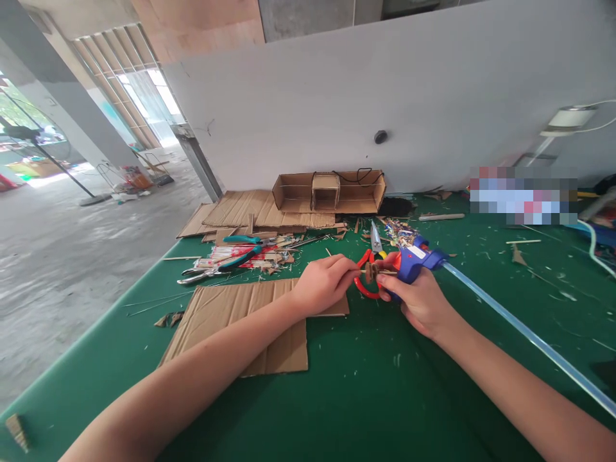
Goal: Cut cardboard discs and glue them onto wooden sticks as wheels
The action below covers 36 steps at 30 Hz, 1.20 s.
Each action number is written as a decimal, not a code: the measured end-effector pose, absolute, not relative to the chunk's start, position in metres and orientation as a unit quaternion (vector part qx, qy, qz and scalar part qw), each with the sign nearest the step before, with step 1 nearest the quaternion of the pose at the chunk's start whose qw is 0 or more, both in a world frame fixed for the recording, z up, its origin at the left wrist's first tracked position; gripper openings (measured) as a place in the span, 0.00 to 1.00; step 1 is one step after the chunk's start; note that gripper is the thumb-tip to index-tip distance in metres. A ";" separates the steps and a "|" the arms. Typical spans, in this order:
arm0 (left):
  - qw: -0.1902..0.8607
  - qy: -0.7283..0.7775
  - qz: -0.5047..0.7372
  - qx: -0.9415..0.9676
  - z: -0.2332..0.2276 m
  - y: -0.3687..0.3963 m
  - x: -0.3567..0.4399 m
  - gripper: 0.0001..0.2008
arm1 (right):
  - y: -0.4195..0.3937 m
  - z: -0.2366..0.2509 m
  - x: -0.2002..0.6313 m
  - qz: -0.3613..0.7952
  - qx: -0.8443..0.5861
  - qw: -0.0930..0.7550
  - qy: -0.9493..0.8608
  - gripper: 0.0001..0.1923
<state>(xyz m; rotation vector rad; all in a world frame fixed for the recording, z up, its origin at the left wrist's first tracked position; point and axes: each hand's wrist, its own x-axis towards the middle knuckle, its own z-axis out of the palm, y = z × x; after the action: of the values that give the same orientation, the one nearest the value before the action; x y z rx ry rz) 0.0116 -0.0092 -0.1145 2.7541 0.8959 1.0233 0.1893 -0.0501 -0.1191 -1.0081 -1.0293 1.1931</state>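
Observation:
My left hand [327, 282] is closed, its fingers pinching one end of a thin wooden stick that carries small brown cardboard discs [371, 272]. My right hand [419, 300] is wrapped round a blue hot glue gun [414, 262], and its thumb and fingertips also meet the stick on the far side of the discs. A long clear glue stick [520, 330] runs out of the gun's back toward the lower right. Just behind the hands lie red-handled scissors [368, 289], partly covered. Beneath my left wrist is a flat piece of cardboard [240, 327].
A cardboard box frame [296, 194] with black cord stands against the wall on stacked cardboard sheets [240, 208]. Teal-handled pliers [240, 258] lie among sticks and scraps at left. A colourful scrap pile [402, 232] sits beyond the gun. Green cloth [366, 404] covers the table.

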 end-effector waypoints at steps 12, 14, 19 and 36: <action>0.124 0.362 0.345 0.857 -0.117 -0.002 0.012 0.06 | -0.048 -0.124 0.199 0.423 -0.504 0.563 -0.500 0.17; 0.130 0.394 0.376 0.828 -0.116 0.001 0.011 0.05 | -0.051 -0.124 0.206 0.374 -0.539 0.537 -0.530 0.17; 0.135 0.454 0.420 0.774 -0.111 0.005 0.007 0.04 | -0.061 -0.126 0.215 0.254 -0.544 0.468 -0.648 0.12; 0.107 0.473 0.430 0.762 -0.111 0.002 0.008 0.06 | -0.062 -0.122 0.214 0.098 -0.478 0.329 -0.809 0.07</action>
<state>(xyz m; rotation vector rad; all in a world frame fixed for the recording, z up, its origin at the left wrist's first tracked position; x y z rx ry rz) 0.0077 0.0021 -0.1106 2.2424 1.3930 1.2651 0.2141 -0.0621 -0.1217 -1.2497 -2.1159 0.2572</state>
